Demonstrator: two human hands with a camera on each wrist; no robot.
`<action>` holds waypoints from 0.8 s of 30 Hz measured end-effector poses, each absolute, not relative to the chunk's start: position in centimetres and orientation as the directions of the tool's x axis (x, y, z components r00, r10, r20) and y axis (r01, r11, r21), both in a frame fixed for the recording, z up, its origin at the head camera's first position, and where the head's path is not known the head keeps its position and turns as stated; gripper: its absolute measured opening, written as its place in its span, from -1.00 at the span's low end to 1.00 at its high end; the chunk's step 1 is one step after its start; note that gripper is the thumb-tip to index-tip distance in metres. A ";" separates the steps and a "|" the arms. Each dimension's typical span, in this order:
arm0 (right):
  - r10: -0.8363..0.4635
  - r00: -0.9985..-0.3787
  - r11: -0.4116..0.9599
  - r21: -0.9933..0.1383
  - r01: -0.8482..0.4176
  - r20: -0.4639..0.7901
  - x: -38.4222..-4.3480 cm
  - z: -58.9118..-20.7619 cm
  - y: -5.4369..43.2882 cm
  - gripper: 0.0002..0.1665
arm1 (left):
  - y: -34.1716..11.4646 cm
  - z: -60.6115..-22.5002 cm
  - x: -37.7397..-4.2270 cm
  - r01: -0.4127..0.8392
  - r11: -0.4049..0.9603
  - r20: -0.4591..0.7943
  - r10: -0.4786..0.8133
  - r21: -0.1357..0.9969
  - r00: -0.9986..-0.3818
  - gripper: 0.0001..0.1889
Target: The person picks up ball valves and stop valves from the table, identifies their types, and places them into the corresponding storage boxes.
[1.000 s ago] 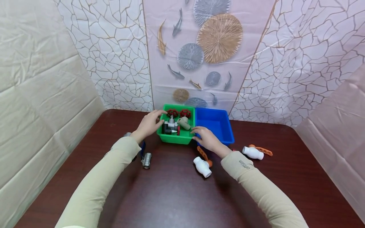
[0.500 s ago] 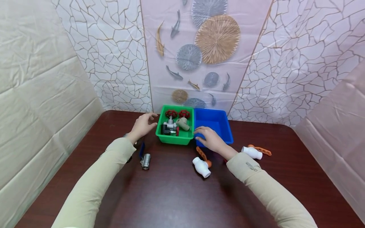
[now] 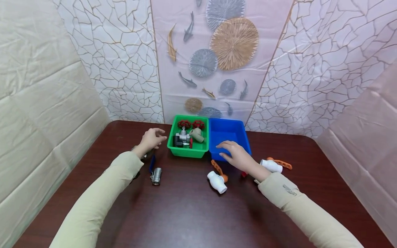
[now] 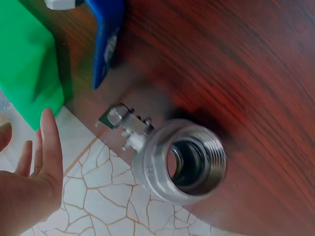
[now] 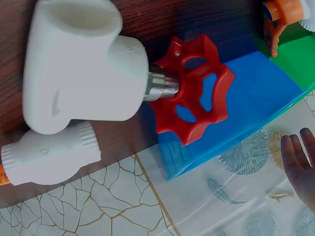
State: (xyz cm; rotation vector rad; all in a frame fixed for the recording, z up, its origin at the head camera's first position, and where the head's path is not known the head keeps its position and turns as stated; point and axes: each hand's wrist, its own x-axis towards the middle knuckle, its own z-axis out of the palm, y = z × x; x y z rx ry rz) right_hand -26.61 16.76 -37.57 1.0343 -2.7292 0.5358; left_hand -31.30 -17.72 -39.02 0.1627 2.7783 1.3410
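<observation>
My left hand (image 3: 151, 139) is left of the green bin (image 3: 187, 153), fingers loosely bent with nothing in them. Below it lies a steel ball valve (image 3: 156, 176) with a blue lever (image 3: 152, 164). In the left wrist view a threaded metal valve (image 4: 147, 169) looms large beside the hand (image 4: 34, 182). My right hand (image 3: 237, 156) hovers over the front of the blue bin (image 3: 245, 137), fingers relaxed and holding nothing. A white valve (image 5: 74, 73) with a red handwheel (image 5: 192, 88) is close to the right wrist; my forearm mostly hides it in the head view.
Inside the green bin are red-handwheel valves (image 3: 198, 124), a grey-beige fitting (image 3: 196, 135) and a black-and-metal valve (image 3: 181, 140). White ball valves with orange levers lie in front (image 3: 217, 182) and at right (image 3: 271, 166). A patterned cloth wall stands behind the table.
My left hand has drawn back leftward from the green bin's edge. My right hand has moved right, from the edge between the bins to the blue bin's front. The view has shifted slightly.
</observation>
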 end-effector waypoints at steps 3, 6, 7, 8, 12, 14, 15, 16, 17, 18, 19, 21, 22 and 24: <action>-0.600 -0.741 0.694 -0.266 -0.669 0.301 -26.2 -37.4 17.2 -0.66 | -17.7 -38.8 -31.1 0.067 0.568 -0.014 0.138 0.820 -0.990 -0.55; -0.597 -0.740 0.696 -0.258 -0.670 0.309 -25.7 -37.2 17.6 -0.66 | -17.6 -38.6 -30.9 0.035 0.550 -0.052 0.142 0.834 -0.989 -0.54; -0.596 -0.740 0.698 -0.255 -0.669 0.311 -25.5 -37.1 17.8 -0.66 | -17.5 -38.5 -30.8 0.022 0.543 -0.065 0.142 0.840 -0.988 -0.54; -0.596 -0.740 0.701 -0.249 -0.668 0.312 -25.3 -37.0 18.0 -0.66 | -17.5 -38.5 -30.8 -0.007 0.540 -0.097 0.138 0.842 -0.986 -0.54; -0.567 -0.762 0.723 -0.255 -0.642 0.313 -24.5 -36.9 18.7 -0.66 | -17.7 -38.3 -31.0 -0.087 0.471 -0.184 0.163 0.878 -0.969 -0.52; -0.541 -0.779 0.735 -0.271 -0.621 0.316 -24.2 -36.9 19.3 -0.65 | -17.9 -38.2 -31.2 -0.144 0.414 -0.238 0.184 0.899 -0.954 -0.49; -0.529 -0.787 0.741 -0.280 -0.611 0.316 -24.1 -36.9 19.6 -0.65 | -18.1 -38.2 -31.3 -0.171 0.387 -0.262 0.198 0.906 -0.945 -0.48; -0.520 -0.793 0.744 -0.287 -0.603 0.317 -23.9 -36.9 20.0 -0.64 | -18.3 -38.1 -31.3 -0.197 0.359 -0.284 0.209 0.912 -0.936 -0.46; -0.512 -0.798 0.747 -0.295 -0.596 0.317 -23.8 -36.9 20.3 -0.63 | -18.4 -38.1 -31.4 -0.223 0.335 -0.306 0.218 0.915 -0.927 -0.45; -0.504 -0.803 0.748 -0.304 -0.590 0.318 -23.6 -36.9 20.7 -0.63 | -18.6 -38.0 -31.5 -0.250 0.313 -0.327 0.227 0.916 -0.917 -0.44; -0.496 -0.807 0.751 -0.309 -0.584 0.320 -23.5 -37.0 21.1 -0.63 | -18.7 -37.9 -31.5 -0.271 0.294 -0.344 0.236 0.917 -0.909 -0.42; -0.479 -0.819 0.758 -0.322 -0.567 0.316 -23.3 -37.0 21.8 -0.63 | -18.9 -37.9 -31.7 -0.306 0.262 -0.370 0.247 0.915 -0.896 -0.41; -0.471 -0.824 0.759 -0.331 -0.560 0.315 -23.2 -37.1 22.2 -0.64 | -19.0 -37.8 -31.7 -0.325 0.246 -0.383 0.245 0.913 -0.891 -0.40; -0.459 -0.831 0.758 -0.348 -0.551 0.314 -23.0 -37.1 22.8 -0.66 | -19.1 -37.8 -31.9 -0.353 0.220 -0.401 0.241 0.909 -0.884 -0.39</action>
